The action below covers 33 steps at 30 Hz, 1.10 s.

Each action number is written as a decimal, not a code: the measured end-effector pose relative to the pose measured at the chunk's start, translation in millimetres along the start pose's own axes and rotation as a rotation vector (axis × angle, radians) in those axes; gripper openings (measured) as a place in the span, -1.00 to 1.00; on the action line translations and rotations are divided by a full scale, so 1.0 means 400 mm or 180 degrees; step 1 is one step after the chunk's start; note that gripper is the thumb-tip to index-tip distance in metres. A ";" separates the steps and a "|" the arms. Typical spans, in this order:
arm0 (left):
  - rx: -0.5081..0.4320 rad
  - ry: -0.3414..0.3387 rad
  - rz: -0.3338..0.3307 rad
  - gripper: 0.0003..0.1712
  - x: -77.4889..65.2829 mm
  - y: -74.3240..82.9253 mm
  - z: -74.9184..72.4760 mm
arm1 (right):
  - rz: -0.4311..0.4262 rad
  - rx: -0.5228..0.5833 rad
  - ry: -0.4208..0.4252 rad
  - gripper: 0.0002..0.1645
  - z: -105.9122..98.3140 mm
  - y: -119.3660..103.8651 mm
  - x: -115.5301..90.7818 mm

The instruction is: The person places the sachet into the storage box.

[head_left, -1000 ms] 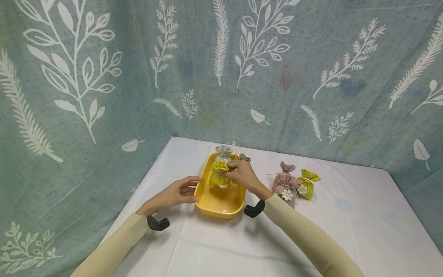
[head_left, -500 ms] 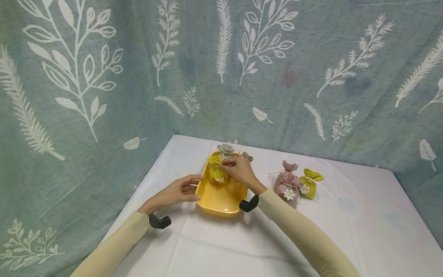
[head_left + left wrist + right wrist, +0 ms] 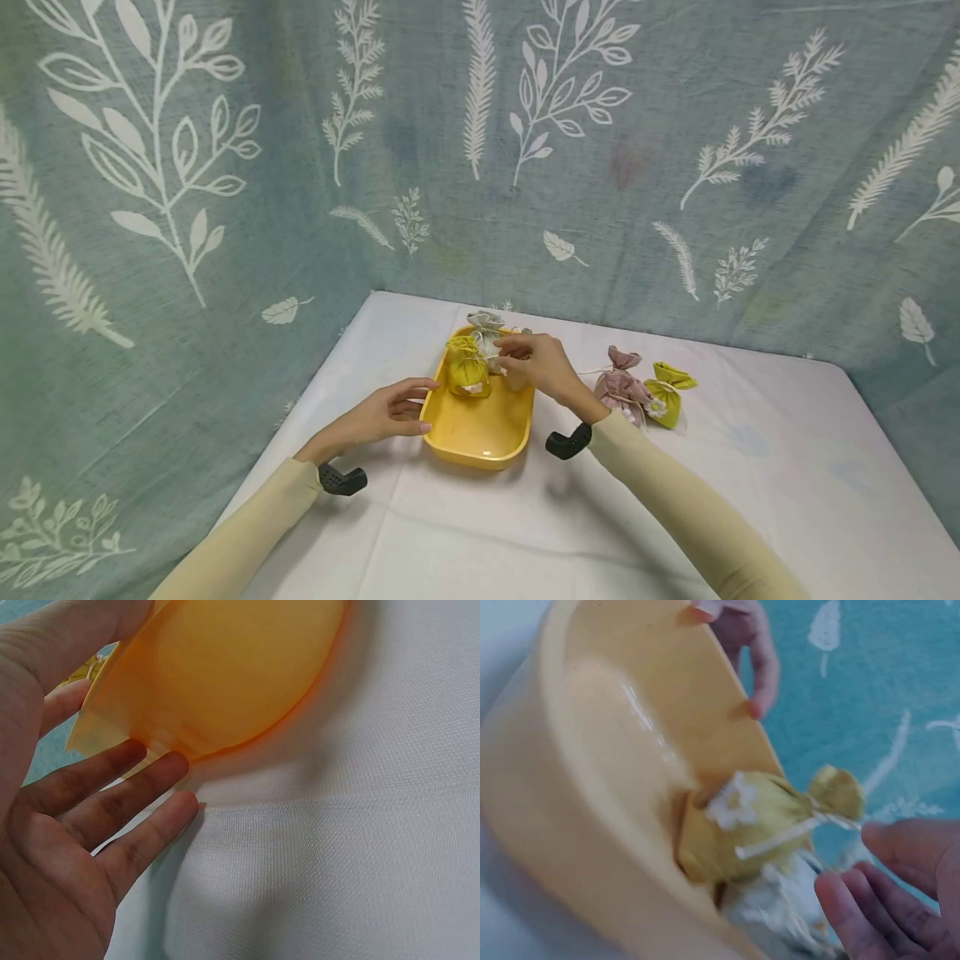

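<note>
A yellow drawstring pouch (image 3: 468,373) with a white flower stands in the yellow tray (image 3: 480,429), against its left wall. Just behind it is a pale grey pouch (image 3: 486,327), partly covered by my right hand (image 3: 546,364). That hand hovers over the tray's right side, its fingers apart and holding nothing; in the right wrist view the thumb (image 3: 900,840) is close to the yellow pouch's string. My left hand (image 3: 382,414) rests at the tray's left rim. The left wrist view shows its fingers (image 3: 131,787) nearly straight, tips at the outer wall.
To the right of the tray, pink pouches (image 3: 619,390) lie beside another yellow pouch (image 3: 666,398) on the white-covered table (image 3: 757,467). A leaf-patterned curtain (image 3: 450,150) borders the table at the back and left.
My right hand lowered the yellow pouch against the tray's left wall, let go of it and drew back to the right. The left hand stayed at the rim.
</note>
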<state>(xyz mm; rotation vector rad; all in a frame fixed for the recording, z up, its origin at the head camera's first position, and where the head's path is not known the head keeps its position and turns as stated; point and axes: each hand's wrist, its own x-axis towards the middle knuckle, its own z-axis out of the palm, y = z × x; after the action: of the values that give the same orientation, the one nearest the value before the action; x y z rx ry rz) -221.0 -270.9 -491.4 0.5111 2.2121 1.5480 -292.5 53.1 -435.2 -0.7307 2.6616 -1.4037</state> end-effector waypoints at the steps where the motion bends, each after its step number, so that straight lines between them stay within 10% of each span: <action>1: 0.0003 -0.0001 0.0000 -0.11 0.000 0.000 -0.001 | -0.0017 -0.0009 -0.0028 -0.62 -0.015 0.003 -0.007; 33: 0.0092 0.0077 -0.0084 -0.08 0.007 0.003 0.007 | 0.0588 0.0140 0.0178 -0.64 -0.314 0.167 -0.355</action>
<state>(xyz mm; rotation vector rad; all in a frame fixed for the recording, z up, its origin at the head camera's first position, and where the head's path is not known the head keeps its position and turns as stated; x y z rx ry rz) -221.7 -266.9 -491.5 0.4723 2.2531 1.5187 -223.9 242.1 -438.7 -0.4347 2.6494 -1.4486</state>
